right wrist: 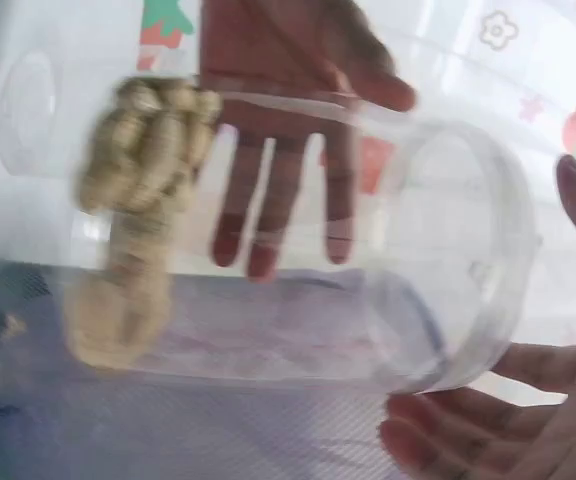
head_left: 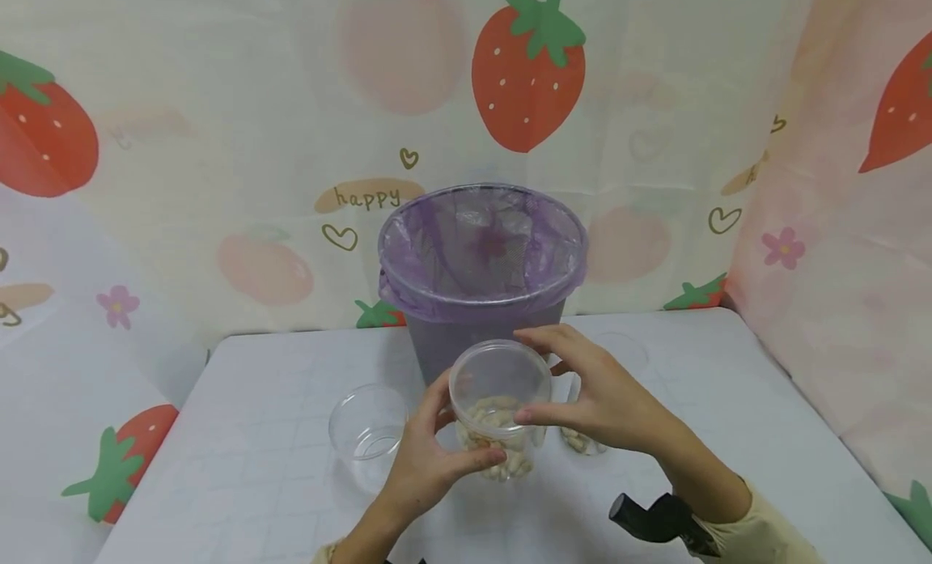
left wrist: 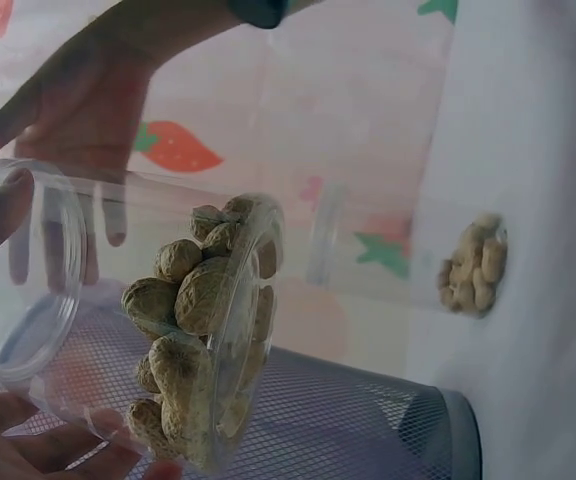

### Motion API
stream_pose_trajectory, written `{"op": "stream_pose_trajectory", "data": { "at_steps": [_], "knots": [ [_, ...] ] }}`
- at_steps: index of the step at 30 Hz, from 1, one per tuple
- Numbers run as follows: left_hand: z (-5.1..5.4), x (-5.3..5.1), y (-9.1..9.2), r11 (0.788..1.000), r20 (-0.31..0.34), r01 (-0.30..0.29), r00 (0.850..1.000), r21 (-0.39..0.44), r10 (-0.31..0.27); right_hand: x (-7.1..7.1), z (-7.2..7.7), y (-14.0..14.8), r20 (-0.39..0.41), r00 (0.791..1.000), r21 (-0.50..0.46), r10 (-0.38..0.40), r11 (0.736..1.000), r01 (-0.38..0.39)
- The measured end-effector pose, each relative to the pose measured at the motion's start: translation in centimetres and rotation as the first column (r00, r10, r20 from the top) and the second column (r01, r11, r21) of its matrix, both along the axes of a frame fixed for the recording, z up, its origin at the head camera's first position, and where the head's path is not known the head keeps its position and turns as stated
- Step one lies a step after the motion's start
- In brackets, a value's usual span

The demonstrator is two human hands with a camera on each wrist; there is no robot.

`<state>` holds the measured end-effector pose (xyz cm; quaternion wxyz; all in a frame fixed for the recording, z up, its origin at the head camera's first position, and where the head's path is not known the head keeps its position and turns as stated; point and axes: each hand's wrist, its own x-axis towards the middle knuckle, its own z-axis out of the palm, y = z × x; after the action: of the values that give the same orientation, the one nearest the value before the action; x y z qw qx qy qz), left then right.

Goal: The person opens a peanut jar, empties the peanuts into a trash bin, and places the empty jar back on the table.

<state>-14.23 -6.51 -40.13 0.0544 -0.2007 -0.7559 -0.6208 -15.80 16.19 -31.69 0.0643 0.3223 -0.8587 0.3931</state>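
Note:
A clear plastic jar (head_left: 502, 386) with peanuts (left wrist: 193, 310) at its bottom is held above the table, its mouth end tilted toward the head camera. My left hand (head_left: 429, 459) grips it from the left, thumb across the near side and fingers around the far side. My right hand (head_left: 590, 386) is spread beside the jar's rim (right wrist: 448, 250), its thumb and fingers apart. Whether the right fingertips touch the rim is unclear. Whether a lid covers the mouth cannot be made out.
Behind the jar stands a mesh bin (head_left: 451, 337) lined with a purple bag (head_left: 480, 293). To the left sits a clear container (head_left: 367, 422). A second jar with peanuts (head_left: 578, 441) is partly hidden behind my right hand. All stand on a white-covered table (head_left: 240, 451).

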Motion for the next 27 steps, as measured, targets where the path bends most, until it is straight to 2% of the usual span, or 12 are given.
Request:
{"op": "stream_pose_trajectory", "data": {
  "at_steps": [3, 6, 9, 14, 19, 27],
  "knots": [
    [-0.2, 0.1, 0.1, 1.000, 0.011, -0.006, 1.000, -0.011, 0.006, 0.1, 1.4, -0.4, 0.011, 1.000, 0.162, -0.018, 0.987, 0.016],
    [-0.4, 0.2, 0.2, 1.000, 0.019, -0.005, 1.000, -0.014, 0.005, 0.0, 2.4, -0.9, -0.009, 1.000, 0.312, -0.019, 0.950, 0.021],
    [-0.5, 0.3, 0.4, 1.000, 0.036, 0.002, 0.999, -0.019, -0.002, -0.2, 3.0, -1.4, -0.043, 0.999, 0.414, -0.008, 0.910, 0.025],
    [-0.5, 0.5, 0.7, 0.999, 0.062, 0.009, 0.998, -0.038, -0.006, -0.5, 3.9, -2.2, -0.044, 0.999, 0.505, 0.002, 0.863, 0.021],
    [-0.4, 0.7, 0.9, 0.999, 0.061, -0.018, 0.998, -0.045, 0.020, -0.5, 4.6, -3.0, -0.039, 0.999, 0.574, 0.025, 0.819, 0.002],
    [-0.3, 0.9, 1.2, 0.997, 0.050, -0.063, 0.997, -0.048, 0.065, -0.4, 5.0, -3.9, -0.011, 1.000, 0.606, 0.009, 0.796, 0.000]
  ]
}}
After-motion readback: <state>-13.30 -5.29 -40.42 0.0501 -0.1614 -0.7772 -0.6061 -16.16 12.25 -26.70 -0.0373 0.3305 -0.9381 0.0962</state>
